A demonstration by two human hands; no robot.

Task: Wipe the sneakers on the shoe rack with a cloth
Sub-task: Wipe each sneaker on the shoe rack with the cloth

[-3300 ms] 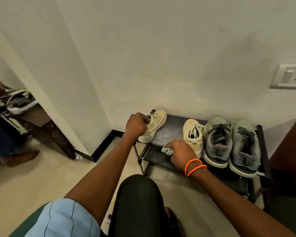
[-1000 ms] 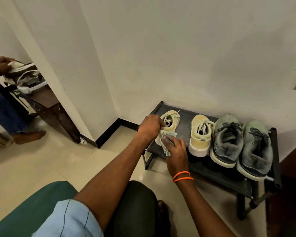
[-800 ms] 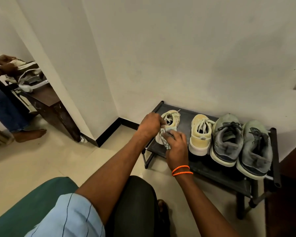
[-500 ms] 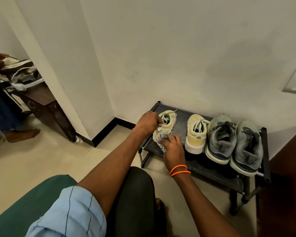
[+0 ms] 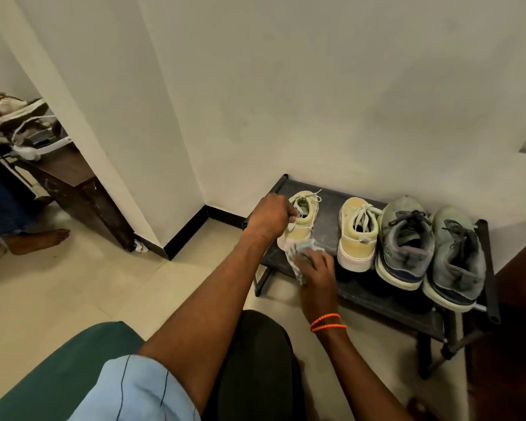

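No brand mark or writing can be read on any shoe; a small logo on the side of one grey sneaker is too blurred to make out. At far left a dark wooden table (image 5: 70, 177) carries a jumble of shoes, with another person's bare foot (image 5: 38, 240) on the floor beside it. The left hand (image 5: 271, 215) curls round the collar of a pale cream lace-up sneaker (image 5: 301, 221) at the left end of the low black metal shoe rack (image 5: 331, 202). The right hand (image 5: 315, 268), fingers bent, presses a crumpled light checked cloth (image 5: 298, 253) against that sneaker's heel. Its matching cream sneaker (image 5: 357, 235) stands apart to the right, touching a pair of worn grey-green sneakers (image 5: 431, 247) with dark laces.
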